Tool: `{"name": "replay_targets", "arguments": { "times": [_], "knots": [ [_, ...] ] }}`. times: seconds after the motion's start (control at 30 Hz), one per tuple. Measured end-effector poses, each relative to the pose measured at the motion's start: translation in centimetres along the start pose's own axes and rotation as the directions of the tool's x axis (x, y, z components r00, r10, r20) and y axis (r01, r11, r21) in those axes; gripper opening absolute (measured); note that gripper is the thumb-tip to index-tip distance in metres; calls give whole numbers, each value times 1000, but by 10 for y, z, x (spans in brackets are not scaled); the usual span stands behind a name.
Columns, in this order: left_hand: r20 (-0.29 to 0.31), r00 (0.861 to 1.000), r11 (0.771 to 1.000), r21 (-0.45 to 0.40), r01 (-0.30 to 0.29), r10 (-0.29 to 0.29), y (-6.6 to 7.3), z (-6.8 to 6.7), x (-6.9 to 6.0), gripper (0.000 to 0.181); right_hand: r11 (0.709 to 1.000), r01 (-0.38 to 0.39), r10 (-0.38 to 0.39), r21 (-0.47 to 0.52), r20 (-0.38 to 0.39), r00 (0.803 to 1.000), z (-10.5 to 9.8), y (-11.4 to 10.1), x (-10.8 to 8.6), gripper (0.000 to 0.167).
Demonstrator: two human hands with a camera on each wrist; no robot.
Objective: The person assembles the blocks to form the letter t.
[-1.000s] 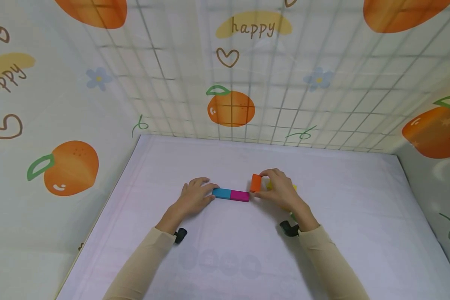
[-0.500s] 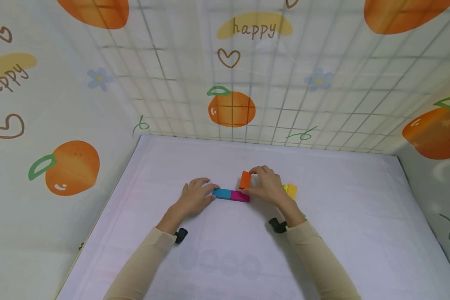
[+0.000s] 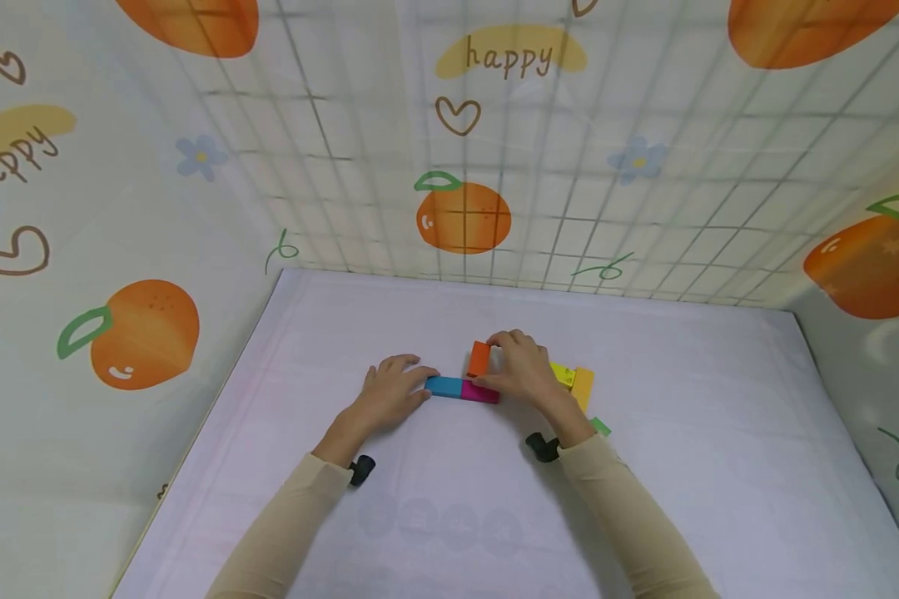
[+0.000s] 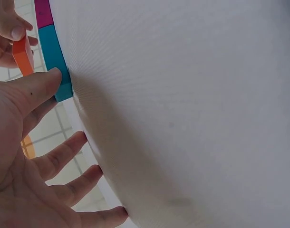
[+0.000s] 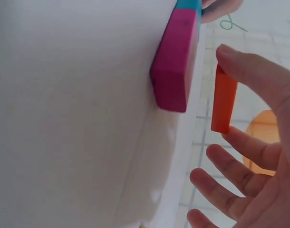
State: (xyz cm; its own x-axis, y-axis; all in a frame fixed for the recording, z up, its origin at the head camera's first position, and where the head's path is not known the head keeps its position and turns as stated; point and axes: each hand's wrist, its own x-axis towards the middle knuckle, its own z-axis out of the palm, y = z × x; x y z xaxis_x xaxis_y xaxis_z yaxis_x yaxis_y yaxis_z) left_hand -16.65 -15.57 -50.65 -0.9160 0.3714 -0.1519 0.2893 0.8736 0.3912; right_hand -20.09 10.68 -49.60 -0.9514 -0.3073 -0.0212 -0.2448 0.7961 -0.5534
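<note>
A blue block (image 3: 444, 387) and a magenta block (image 3: 481, 392) lie end to end in a row on the white table. With thumb and index finger, my left hand (image 3: 391, 393) pinches the blue block's outer end; its other fingertips rest on the table in the left wrist view. Between thumb and index finger, my right hand (image 3: 523, 368) pinches an orange block (image 3: 479, 359) by its two ends. In the right wrist view the orange block (image 5: 224, 102) hangs apart from the magenta block (image 5: 176, 61), raised above the tabletop.
Right of my right hand lie a yellow block (image 3: 563, 375), an amber block (image 3: 583, 388) and a green piece (image 3: 600, 427), partly behind the wrist. A patterned cloth wall (image 3: 360, 225) rises behind the table's far edge.
My right hand has carried the orange block left, from beside the row's right end to above the magenta block. More of the yellow, amber and green pieces shows. The left hand stays put.
</note>
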Motion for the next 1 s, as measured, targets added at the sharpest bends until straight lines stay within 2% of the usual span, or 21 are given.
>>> {"name": "replay_targets", "arguments": {
  "times": [0.33, 1.0],
  "knots": [
    [3, 1000, 1000, 16, 7, -7, 0, 0, 1, 39, 996, 26, -24, -88, 30, 999, 5, -9, 9, 69],
    [4, 1000, 1000, 18, 17, -17, 1, 1, 0, 38, 993, 39, -28, -110, 96, 995, 12, -7, 18, 66]
  ]
}}
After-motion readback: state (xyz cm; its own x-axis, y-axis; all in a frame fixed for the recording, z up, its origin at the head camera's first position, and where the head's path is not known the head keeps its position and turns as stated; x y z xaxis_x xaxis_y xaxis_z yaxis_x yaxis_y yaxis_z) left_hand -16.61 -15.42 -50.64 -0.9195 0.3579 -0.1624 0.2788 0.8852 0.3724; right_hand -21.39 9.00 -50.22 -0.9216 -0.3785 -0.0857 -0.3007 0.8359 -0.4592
